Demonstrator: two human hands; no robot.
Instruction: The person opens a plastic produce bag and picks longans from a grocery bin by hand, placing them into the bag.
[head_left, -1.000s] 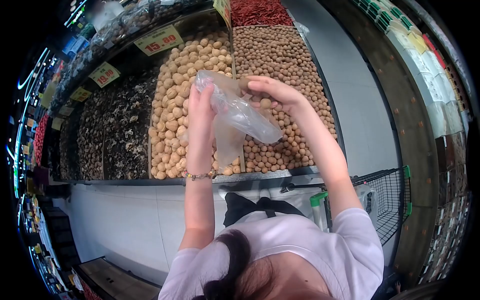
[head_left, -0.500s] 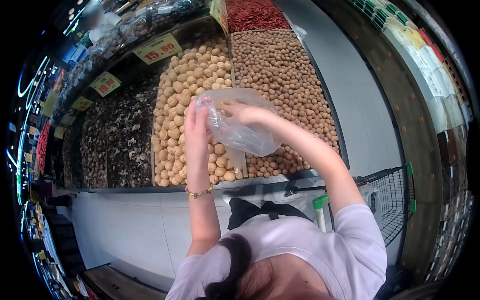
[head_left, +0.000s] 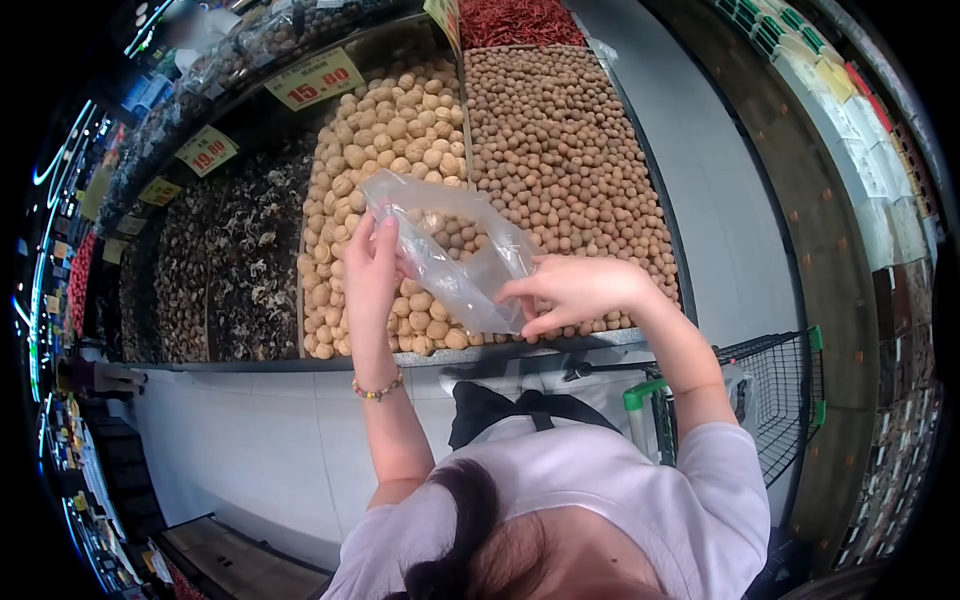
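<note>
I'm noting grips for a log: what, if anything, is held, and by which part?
A clear plastic bag, pinched at its left edge by the left hand; the right hand touches its lower right, grip unclear.

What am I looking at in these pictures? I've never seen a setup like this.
There is no robot here: a person is working with two bare hands. One camera, worn on the head, takes every picture, looking forward and down, so you also see the person's arms and white shirt.

Below the hands is a store display with side-by-side sections: what look like walnuts, smaller round brown things, something dark and dried, and something red at the far end.

The left hand holds a clear plastic bag. The right hand's fingers are at its edge; I can't tell whether they grip it.
</note>
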